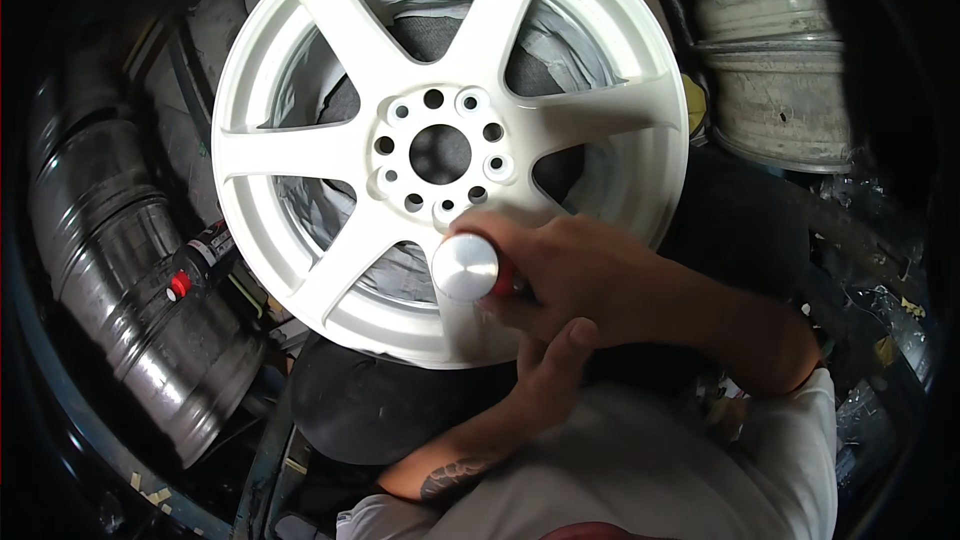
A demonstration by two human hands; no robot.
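"Wheel (420, 80), white and spoked, filling the upper middle of the frame! What about the hands?"

"Right hand (580, 265) just below the hub, fingers wrapped firmly around a silver-topped object (465, 268), a bit of red showing on its side. It's right over the lower spoke!"

"Touching the wheel?"

"Can't tell; the silver top and the hand block the view. Left hand (548, 370) is just beneath, lower middle, thumb pointing up. Its other fingers are mostly hidden, so whether they clasp anything, I can't say."

"And around them?"

"Dark glossy ribbed metal (120, 230) down the left side, with a black item with a red tip (205, 255) near the wheel's edge. Upper right, scuffed pale metal barrels (770, 70). Grey shirt (640, 460) at the bottom!"
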